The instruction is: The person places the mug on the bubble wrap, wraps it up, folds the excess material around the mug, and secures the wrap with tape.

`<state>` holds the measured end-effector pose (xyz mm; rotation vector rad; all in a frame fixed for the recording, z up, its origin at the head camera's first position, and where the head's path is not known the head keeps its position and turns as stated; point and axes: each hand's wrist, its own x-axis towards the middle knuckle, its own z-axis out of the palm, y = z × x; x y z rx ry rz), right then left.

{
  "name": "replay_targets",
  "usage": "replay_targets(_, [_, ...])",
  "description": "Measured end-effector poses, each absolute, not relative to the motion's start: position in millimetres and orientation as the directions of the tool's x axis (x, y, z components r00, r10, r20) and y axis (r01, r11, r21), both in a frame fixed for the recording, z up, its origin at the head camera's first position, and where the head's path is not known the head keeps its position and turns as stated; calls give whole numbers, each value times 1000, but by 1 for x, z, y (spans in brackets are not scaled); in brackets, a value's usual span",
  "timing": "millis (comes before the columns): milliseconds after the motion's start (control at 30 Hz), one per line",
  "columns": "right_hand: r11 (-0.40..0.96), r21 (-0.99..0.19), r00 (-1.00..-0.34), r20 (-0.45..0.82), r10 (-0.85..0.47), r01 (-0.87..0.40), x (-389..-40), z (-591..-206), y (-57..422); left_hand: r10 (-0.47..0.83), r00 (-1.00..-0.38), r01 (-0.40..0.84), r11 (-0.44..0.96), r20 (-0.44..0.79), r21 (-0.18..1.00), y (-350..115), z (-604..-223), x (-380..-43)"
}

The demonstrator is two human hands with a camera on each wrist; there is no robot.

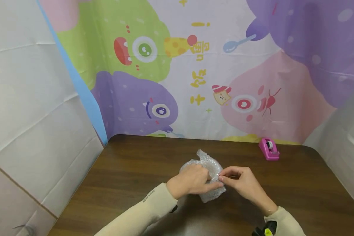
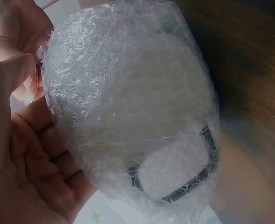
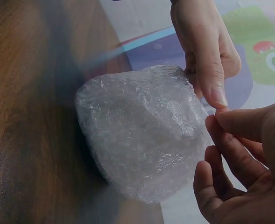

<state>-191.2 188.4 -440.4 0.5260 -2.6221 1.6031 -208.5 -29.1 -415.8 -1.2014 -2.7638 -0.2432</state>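
A mug-like thing in clear bubble wrap point(image 1: 213, 167) is between both hands over the table. Through the wrap, the left wrist view shows a pale body point(image 2: 160, 88) and a black squared loop point(image 2: 179, 189) like a handle. My left hand point(image 1: 191, 178) grips the bundle at its upper edge, fingers bent over the rim and thumb stretched toward the right hand. Thumb and forefinger of my right hand point(image 1: 243, 180) pinch the edge of the wrap close to the left thumb. In the right wrist view, that hand's other fingers curl loosely point(image 3: 221, 182) beside the bundle.
A pink tape dispenser point(image 1: 269, 150) stands at the back right of the brown wooden table point(image 1: 129, 164). Behind the table hangs a cloth with cartoon monsters point(image 1: 183, 75), and pale sheets point(image 1: 32, 82) flank both sides.
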Motion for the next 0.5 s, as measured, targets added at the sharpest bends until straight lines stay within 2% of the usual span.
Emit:
replay_targets(267, [395,-868,-941,202,-270,-300,-191,-442,188,713,-679,732,676,176,85,-27,-417,-208])
replay_targets(500, [398,-858,-934,223,-279,-324,-192,-442,188,700,-698,716,685,153,133,-27,-417,-209])
